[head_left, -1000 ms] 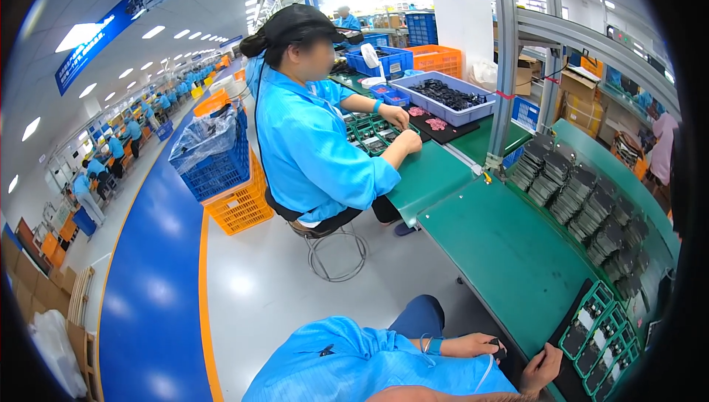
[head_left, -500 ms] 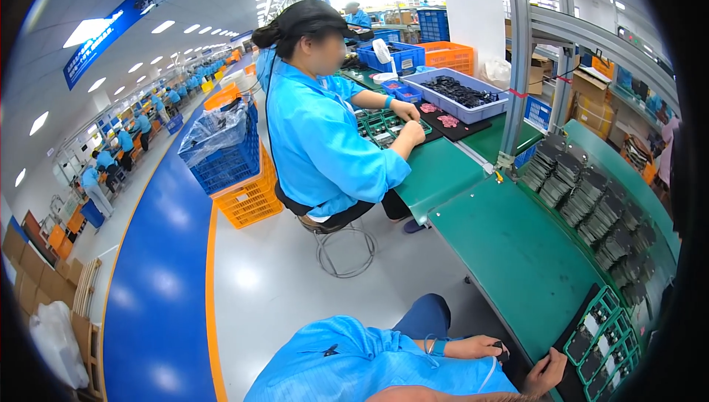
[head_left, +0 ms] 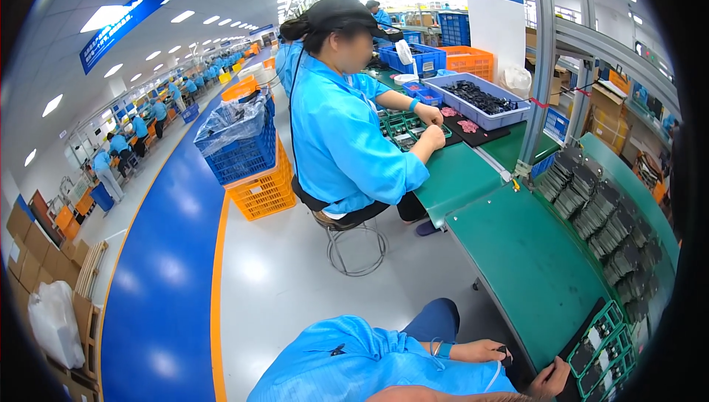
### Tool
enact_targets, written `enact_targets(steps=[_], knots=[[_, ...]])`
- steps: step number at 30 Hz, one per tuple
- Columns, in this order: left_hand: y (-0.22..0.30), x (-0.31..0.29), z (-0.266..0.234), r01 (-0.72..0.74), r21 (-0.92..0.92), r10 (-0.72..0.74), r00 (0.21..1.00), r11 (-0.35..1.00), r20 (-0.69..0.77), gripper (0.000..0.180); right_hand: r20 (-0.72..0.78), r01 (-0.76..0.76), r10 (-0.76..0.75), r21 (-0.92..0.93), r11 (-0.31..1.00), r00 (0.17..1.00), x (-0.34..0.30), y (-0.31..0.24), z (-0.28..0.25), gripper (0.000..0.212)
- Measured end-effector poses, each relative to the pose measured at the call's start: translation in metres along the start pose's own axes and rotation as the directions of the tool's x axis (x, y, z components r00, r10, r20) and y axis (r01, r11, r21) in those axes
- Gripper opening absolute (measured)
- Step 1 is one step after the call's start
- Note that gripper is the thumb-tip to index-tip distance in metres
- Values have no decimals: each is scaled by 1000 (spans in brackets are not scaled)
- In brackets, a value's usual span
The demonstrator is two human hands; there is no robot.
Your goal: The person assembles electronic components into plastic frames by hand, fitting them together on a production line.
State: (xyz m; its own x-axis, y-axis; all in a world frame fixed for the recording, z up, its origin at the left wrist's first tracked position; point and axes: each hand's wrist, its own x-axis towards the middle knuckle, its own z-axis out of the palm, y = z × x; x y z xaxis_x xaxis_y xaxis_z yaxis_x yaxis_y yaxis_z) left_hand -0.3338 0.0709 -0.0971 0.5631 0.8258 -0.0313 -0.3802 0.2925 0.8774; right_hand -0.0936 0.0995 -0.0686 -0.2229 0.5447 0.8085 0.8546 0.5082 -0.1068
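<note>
My left hand, with a blue band at the wrist, is closed on a small black part in front of the table's near edge; its exact kind cannot be made out. Farther right, my right hand has its fingers curled at the table edge, beside a black mat. What those fingers hold, if anything, is hidden. Right of that hand, a green frame carrying black and white circuit boards lies on the mat.
Stacks of dark flat plates line the right side of the green table. A metal post rises at its far end. Ahead, a seated co-worker handles parts near a grey-blue bin. Blue and orange crates stand behind that person.
The view has turned slightly left, so the scene sits farther right and lower down. Both my hands keep nearly the same pose, the left still holding the small black part.
</note>
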Motion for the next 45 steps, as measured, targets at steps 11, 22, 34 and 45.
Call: enact_targets(steps=[11, 22, 34, 45], knots=[[0, -5, -3, -12, 77, 13, 1000, 997, -9, 30, -21, 10, -10, -9, 1000, 1000, 1, -2, -1, 19], [-7, 2, -9, -48, 125, 42, 998, 991, 57, 36, 24, -17, 16, 39, 999, 1000, -4, 5, 3, 17], [-9, 0, -3, -3, 183, -12, 997, 983, 81, 38, 26, -40, 35, 217, 975, 999, -12, 1, -3, 20], [33, -24, 2, 173, 10, -172, 983, 985, -72, 38, 49, -42, 35, 137, 990, 998, 11, -9, 21, 25]])
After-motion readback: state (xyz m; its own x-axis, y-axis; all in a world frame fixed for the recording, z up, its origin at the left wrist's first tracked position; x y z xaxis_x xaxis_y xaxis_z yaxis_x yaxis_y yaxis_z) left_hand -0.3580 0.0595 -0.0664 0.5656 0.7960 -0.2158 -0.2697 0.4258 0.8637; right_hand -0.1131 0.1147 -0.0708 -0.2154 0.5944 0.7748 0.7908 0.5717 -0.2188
